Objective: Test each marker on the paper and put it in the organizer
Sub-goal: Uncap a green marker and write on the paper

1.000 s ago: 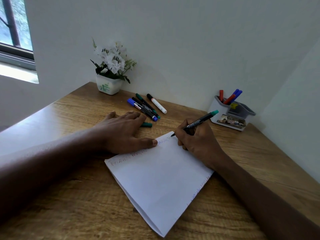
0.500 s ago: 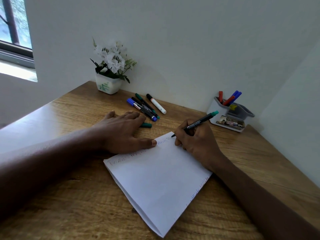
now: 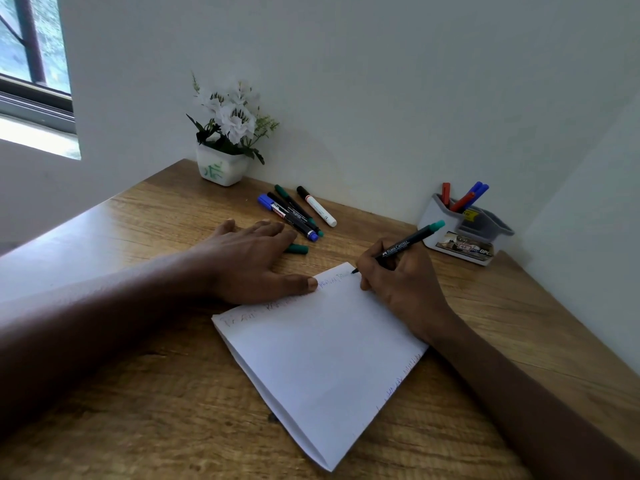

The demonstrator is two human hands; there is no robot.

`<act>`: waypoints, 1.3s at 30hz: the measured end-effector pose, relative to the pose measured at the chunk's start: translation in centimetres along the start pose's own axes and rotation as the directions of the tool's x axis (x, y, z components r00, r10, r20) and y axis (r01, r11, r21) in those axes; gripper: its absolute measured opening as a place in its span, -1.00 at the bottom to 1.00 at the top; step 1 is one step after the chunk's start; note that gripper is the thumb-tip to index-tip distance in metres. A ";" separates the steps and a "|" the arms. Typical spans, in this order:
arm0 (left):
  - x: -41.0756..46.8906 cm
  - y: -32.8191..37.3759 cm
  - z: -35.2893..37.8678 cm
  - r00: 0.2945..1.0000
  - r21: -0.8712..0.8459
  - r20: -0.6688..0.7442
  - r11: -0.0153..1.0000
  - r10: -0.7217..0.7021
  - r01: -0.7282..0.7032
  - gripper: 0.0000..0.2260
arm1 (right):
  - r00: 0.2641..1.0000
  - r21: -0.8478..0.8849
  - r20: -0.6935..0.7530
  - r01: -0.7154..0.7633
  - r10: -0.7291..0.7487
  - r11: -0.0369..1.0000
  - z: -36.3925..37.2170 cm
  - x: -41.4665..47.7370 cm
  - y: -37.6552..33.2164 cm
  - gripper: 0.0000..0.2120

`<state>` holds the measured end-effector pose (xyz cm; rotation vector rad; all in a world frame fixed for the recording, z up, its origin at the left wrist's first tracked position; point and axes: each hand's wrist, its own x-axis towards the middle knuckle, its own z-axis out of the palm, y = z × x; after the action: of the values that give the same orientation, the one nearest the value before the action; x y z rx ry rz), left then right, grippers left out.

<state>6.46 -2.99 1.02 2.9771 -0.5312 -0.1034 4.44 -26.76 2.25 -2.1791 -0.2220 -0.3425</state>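
The right hand (image 3: 405, 282) gripped a black felt-tip marker with a green end (image 3: 398, 247) in a writing pinch. Its tip touched the white folded sheet of paper (image 3: 322, 358) near the far corner, at about one o'clock on the sheet. The left hand (image 3: 249, 261) lay flat on the wooden table (image 3: 138, 410) at ten o'clock from the sheet, fingers straight and grasping nothing, with its thumb pressing the paper's far edge.

The step in hand looked like the test stroke. It would go best as a short, light line drawn inward from the corner, clear of the faint scribbles already along that edge, so the green showed plainly and the tip did not run off onto the wood. The thumb should press down so the sheet could not slide.

- **Paper:** one sheet.
- **In hand:** one marker.
- **Cap:** one loose green cap (image 3: 297, 249) just beside the left fingertips.
- **Untested:** four loose markers (image 3: 294, 213) in a bunch at twelve o'clock. One was blue-capped, two were dark and one was white with a black cap.
- **Organizer:** one white and grey plastic organizer (image 3: 431, 213) at two o'clock. It seemed to hold four markers, two red and two blue.
- **Other:** one white pot of white flowers (image 3: 221, 166) at eleven o'clock.
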 end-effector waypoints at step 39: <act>-0.9 0.4 -0.8 0.904 -0.251 -0.426 0.965 -0.034 -0.082 -0.85 | 0.964 0.673 0.263 -0.219 0.049 0.706 -1.2 0.0 -1.0 -0.87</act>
<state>5.60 -2.94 1.90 2.6132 -0.4536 0.4389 3.93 -27.13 3.66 -1.4497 -0.2644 0.0865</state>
